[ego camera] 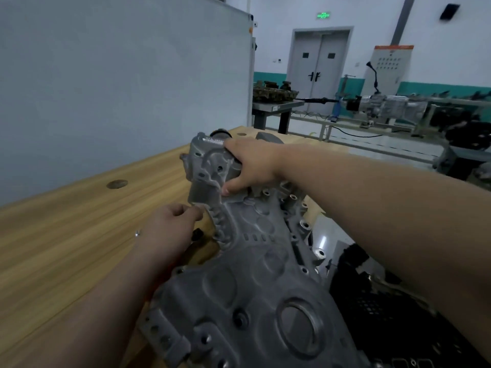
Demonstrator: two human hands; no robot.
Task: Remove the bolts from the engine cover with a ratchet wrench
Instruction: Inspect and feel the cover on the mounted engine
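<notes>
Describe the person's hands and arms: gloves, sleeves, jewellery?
No gloves or rings seen on the left hand or right hand. Left forearm and right forearm are bare, no sleeves in view. Shiny speck by the left wrist, unclear if worn.

The grey cast-metal engine cover (255,264) lies on the wooden tabletop (66,235). It is long and ribbed, running from the near edge away to a raised boxy end (a white label strip across its top), which the right hand (252,163) grips from above, thumb on its lower side. A large round recess sits low on the cover's face, with one dark bolt head (240,317) seated just left of it. Lugs along the right rim show open holes
</notes>
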